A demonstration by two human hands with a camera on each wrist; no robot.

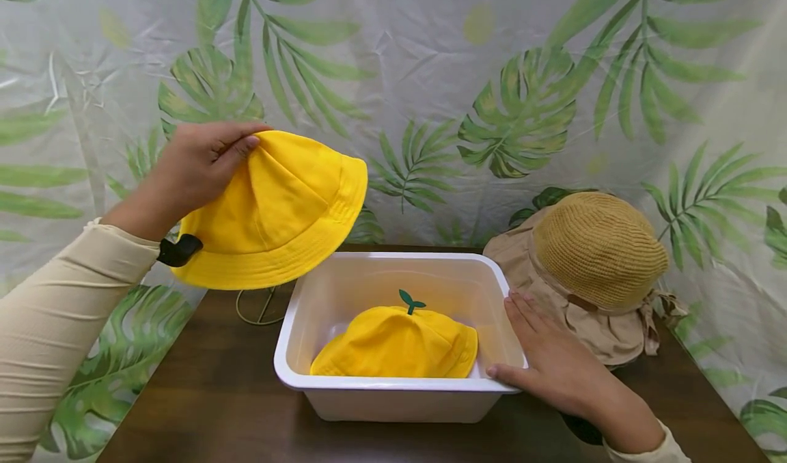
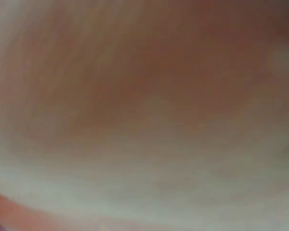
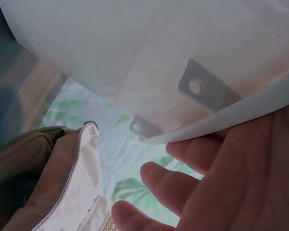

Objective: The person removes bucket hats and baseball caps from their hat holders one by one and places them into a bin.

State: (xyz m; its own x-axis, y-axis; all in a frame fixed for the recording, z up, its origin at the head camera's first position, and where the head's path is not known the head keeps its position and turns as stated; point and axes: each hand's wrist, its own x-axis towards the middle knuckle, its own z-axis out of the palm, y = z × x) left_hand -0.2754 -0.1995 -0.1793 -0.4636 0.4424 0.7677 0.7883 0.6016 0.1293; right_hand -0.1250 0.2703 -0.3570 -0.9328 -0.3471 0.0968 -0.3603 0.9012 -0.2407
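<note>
My left hand pinches a yellow bucket hat at the top of its crown, holding it up left of and above a white plastic basin. Inside the basin lies a second yellow hat with a green sprout on top. My right hand rests on the basin's right rim with its fingers extended. In the right wrist view, those fingers lie along the outside of the rim. Only a blur shows in the left wrist view.
To the right of the basin sits a straw-crowned sun hat with a beige cloth brim. A wire stand is partly hidden under the raised hat. Everything stands on a dark wooden table, with a leaf-patterned cloth behind.
</note>
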